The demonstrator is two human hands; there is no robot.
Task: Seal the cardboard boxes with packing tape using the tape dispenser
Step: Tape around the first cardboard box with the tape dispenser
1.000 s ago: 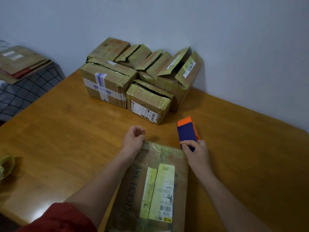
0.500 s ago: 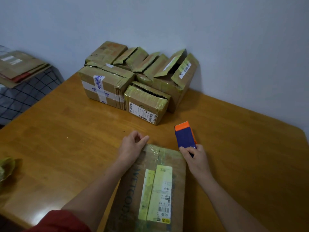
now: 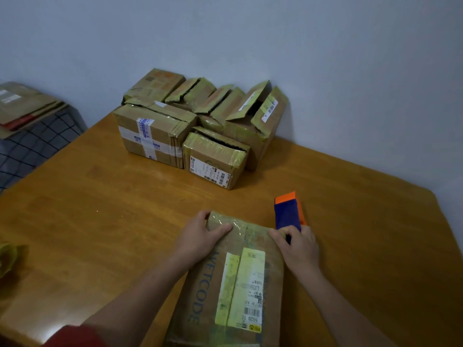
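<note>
A flat cardboard box (image 3: 204, 286) with a yellow-white shipping label lies on the table right in front of me. My left hand (image 3: 198, 236) grips its far left corner, thumb lying on the taped top and fingers over the far edge. My right hand (image 3: 299, 249) holds the near end of a blue and orange tape dispenser (image 3: 286, 212) at the box's far right corner. The dispenser points away from me and rests low on the table beside the box.
Several cardboard boxes (image 3: 155, 136), some with raised flaps, are piled at the back of the wooden table (image 3: 100, 221) against the wall. Flattened cardboard (image 3: 22, 106) lies on a checked cloth at the left. A greenish tape wad (image 3: 6, 259) sits at the left edge.
My left hand uncurled from a fist and closed over the box's far left corner. My right hand drew the dispenser back a little toward the box's far right corner.
</note>
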